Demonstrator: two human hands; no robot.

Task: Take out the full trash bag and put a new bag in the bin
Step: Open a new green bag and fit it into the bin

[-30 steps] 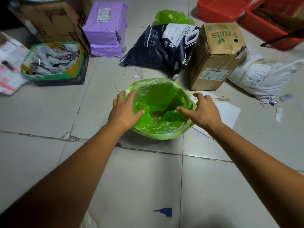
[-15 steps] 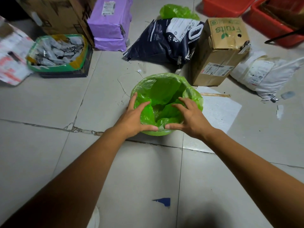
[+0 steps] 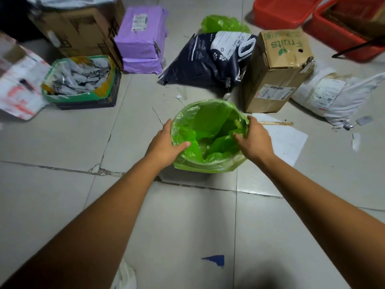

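Note:
A round bin stands on the tiled floor, lined with a bright green bag [image 3: 208, 124] whose edge is folded over the rim; the bin itself is hidden under the plastic. My left hand [image 3: 165, 142] grips the bag at the left rim, thumb inside, fingers outside. On the right rim my right hand [image 3: 253, 139] holds the bag the same way. A second green bag [image 3: 224, 22], bunched up, lies farther back behind a dark sack.
Behind the bin lie a dark blue sack [image 3: 208, 61], a "Fruits" cardboard box [image 3: 277, 69], a white parcel [image 3: 337, 94] and purple parcels [image 3: 141, 40]. A green-lined box of packets [image 3: 80, 78] sits left. Red crates [image 3: 287, 9] stand at the back right. White paper [image 3: 285, 138] lies beside the bin.
Both hands have moved apart from the near edge of the bin to its left and right rim, spreading the green bag over it.

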